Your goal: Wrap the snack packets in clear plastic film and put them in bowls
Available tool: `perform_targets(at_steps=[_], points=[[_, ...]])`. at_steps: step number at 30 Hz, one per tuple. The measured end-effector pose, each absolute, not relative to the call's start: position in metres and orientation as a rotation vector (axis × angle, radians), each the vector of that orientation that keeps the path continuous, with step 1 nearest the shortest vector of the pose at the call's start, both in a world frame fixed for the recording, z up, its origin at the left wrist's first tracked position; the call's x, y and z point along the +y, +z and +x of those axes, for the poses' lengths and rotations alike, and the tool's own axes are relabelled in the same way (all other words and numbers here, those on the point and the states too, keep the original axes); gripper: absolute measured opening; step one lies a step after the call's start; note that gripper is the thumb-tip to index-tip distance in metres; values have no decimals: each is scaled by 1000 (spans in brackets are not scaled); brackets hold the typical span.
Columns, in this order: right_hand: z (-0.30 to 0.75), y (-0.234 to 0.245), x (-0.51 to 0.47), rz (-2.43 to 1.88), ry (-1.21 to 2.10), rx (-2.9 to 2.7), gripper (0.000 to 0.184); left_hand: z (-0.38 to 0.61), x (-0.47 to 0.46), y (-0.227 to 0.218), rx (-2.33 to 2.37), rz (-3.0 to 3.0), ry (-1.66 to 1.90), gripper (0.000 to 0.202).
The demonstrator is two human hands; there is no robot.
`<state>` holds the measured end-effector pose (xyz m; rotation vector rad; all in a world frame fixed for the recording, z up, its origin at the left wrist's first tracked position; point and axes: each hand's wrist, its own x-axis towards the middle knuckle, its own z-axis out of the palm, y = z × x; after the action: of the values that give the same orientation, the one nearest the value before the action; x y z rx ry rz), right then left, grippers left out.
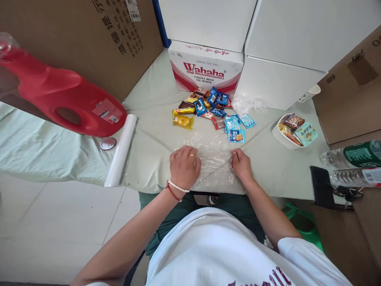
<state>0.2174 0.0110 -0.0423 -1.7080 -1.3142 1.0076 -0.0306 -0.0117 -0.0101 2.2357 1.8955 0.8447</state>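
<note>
A crinkled piece of clear plastic film [212, 161] lies on the cloth in front of me; I cannot tell if it is a sheet or a bag. My left hand [185, 167] is closed over its left edge, knuckles up, with the fingertips hidden. At the opposite edge, my right hand [240, 163] pinches the film between thumb and curled fingers. Just beyond the film is a pile of wrapped snacks [208, 104] in blue, yellow, red and brown. Several light-blue sachets [233, 124] lie at the pile's near right side.
A white plastic roll [121, 151] lies on the left, beside a round lid [107, 143] and a large red jug [71, 99]. Behind the snacks stand a Wahaha carton [205, 67] and crumpled plastic [247, 104]. Rightward are a snack tub [281, 137], bottles [354, 155] and a phone [322, 186].
</note>
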Motion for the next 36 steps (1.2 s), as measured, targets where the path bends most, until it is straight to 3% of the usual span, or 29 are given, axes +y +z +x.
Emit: perform_targets(at_steps=[5, 10, 15, 20, 23, 25, 32, 36], points=[[245, -48, -3, -1760, 957, -1306, 37, -49, -7, -41, 1777, 2360, 326, 57], [278, -27, 4, -1871, 766, -1505, 32, -82, -5, -52, 1695, 2439, 255, 64], [225, 18, 106, -1755, 546, -1808, 27, -81, -6, -50, 1649, 2447, 263, 64], [120, 20, 226, -1968, 432, -2017, 34, -82, -6, -49, 1649, 2427, 261, 64], [81, 13, 257, -2069, 446, -2040, 43, -83, -6, -49, 1650, 2431, 276, 63], [78, 14, 265, -2054, 505, -2078, 39, -84, -6, -49, 1646, 2431, 293, 62], [176, 50, 289, -1736, 886, -2086, 32, -84, -5, -52, 1645, 2438, 299, 62], [201, 49, 302, -1947, 825, -2283, 30, -84, -5, -52, 1654, 2462, 285, 62]])
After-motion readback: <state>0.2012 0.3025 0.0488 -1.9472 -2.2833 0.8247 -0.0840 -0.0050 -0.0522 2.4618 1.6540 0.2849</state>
